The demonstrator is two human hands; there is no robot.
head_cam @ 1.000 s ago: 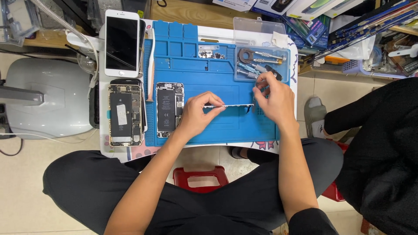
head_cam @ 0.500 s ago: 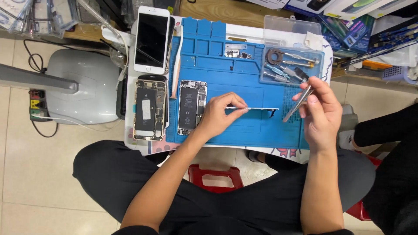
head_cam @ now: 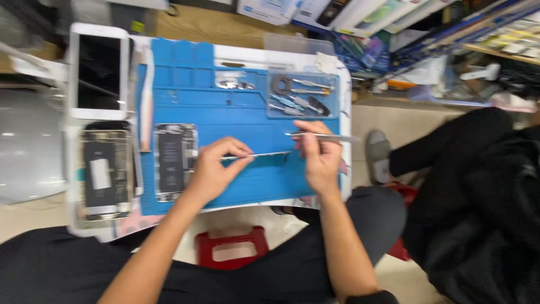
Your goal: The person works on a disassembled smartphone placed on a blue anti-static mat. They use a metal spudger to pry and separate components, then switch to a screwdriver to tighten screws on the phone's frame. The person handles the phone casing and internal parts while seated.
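Here, thin strip (head_cam: 264, 155) between both hands, tweezers (head_cam: 323, 135) above

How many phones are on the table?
3: a white phone at the far left, an opened phone below it, another opened phone on the blue mat. More may be hidden.

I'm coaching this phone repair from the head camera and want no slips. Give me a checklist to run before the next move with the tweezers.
1. Left hand pins the thin strip on the blue mat: ok.
2. Right hand grips the tweezers: ok.
3. Tweezer tips meeting the strip: cannot tell, blurred.
4. Opened phone lies flat beside the left hand: ok.
5. Tool tray within reach above the right hand: ok.
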